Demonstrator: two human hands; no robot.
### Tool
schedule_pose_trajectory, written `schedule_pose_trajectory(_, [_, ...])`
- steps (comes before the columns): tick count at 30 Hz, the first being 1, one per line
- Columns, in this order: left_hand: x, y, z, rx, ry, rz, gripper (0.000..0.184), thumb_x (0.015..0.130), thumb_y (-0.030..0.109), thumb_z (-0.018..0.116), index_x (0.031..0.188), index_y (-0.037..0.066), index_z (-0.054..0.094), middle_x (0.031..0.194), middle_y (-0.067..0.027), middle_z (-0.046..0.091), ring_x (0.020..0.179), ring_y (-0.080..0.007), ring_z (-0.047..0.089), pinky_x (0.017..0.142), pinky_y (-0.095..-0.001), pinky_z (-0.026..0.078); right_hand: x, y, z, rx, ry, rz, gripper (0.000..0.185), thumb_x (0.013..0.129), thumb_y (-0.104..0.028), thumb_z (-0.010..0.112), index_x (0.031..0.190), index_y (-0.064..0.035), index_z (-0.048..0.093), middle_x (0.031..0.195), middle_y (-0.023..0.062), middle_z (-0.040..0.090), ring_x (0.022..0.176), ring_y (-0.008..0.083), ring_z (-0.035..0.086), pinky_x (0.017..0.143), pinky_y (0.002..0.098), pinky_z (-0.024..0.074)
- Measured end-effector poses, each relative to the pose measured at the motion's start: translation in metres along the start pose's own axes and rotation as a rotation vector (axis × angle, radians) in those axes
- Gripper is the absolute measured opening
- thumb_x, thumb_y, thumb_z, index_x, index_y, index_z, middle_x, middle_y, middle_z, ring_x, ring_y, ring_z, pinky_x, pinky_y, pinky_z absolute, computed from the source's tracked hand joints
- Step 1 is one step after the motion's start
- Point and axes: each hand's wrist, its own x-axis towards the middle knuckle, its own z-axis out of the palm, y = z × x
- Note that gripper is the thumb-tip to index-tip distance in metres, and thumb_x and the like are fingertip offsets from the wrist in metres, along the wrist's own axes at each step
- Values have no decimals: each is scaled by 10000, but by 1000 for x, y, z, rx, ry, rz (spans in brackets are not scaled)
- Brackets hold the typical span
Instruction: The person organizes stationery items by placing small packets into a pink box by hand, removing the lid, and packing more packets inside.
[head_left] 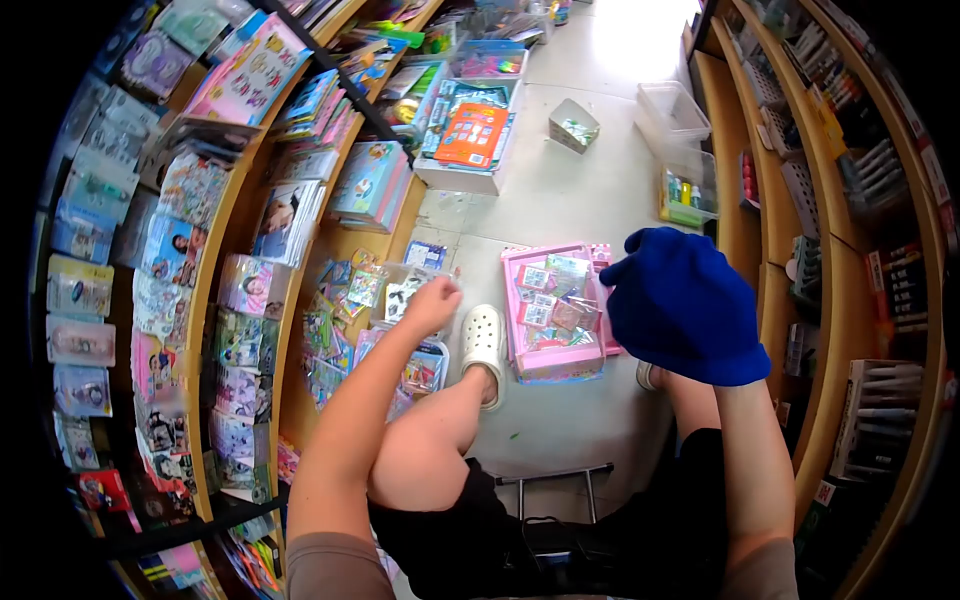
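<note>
My left hand (435, 303) has its fingers curled in, over a clear plastic bin (403, 272) holding black-and-white packets; what they hold, if anything, is hidden. A blue cloth mitt (685, 310) covers my right hand up to the wrist, so its fingers cannot be seen. It hangs just right of a pink box (517, 345) on the floor. Inside that box lie several small clear-wrapped packets (540, 310) with printed cards. My feet, in cream clogs (483, 345), stand on either side of the box.
Shelves of packaged goods (165, 250) line the left; more shelves (775, 200) of pens and boxes stand on the right. A white bin of books (465, 180), a small patterned bin (574, 125) and clear tubs (688, 188) sit on the floor ahead. Colourful packets (340, 300) fill the lower left shelf.
</note>
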Motion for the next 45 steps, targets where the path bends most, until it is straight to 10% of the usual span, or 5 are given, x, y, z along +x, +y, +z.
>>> schedule_pose_trajectory(3, [33, 50, 55, 15, -146, 41, 218, 795, 189, 588, 907, 2, 582, 835, -169, 631, 785, -301, 612, 717, -376, 480, -13, 12, 15, -185, 21, 99, 97, 695, -97, 526, 774, -106, 471, 697, 41, 423, 691, 182, 500, 588, 276, 400])
schedule_pose_trajectory(8, [47, 43, 168, 509, -244, 61, 380, 731, 117, 594, 1086, 46, 481, 1180, -117, 462, 1148, -286, 416, 938, -434, 388, -21, 44, 17, 407, 77, 122, 116, 725, -21, 527, 835, -52, 543, 806, 100, 507, 732, 269, 515, 671, 332, 420])
schedule_pose_trajectory(12, [28, 26, 213, 650, -2, 118, 344, 752, 140, 579, 1077, 81, 486, 1167, -94, 453, 1141, -266, 394, 956, -543, 307, -27, 49, 23, 418, 2, 140, 123, 734, -32, 519, 855, -44, 532, 828, 110, 501, 759, 277, 504, 693, 342, 408])
schedule_pose_trajectory(19, [32, 9, 220, 727, 122, 268, 270, 746, 142, 559, 1011, 102, 529, 1067, -65, 507, 1012, -229, 467, 854, -433, 355, -29, 52, 39, 311, -47, 150, 144, 750, -52, 506, 892, -29, 513, 865, 127, 491, 806, 293, 486, 733, 360, 387])
schedule_pose_trajectory(45, [20, 12, 221, 498, -45, 179, 427, 653, 118, 675, 1023, 61, 470, 995, -122, 515, 941, -306, 521, 763, -408, 403, -25, 22, 69, 125, -101, 183, 265, 809, -126, 456, 1025, 26, 441, 1004, 191, 451, 980, 350, 416, 878, 425, 309])
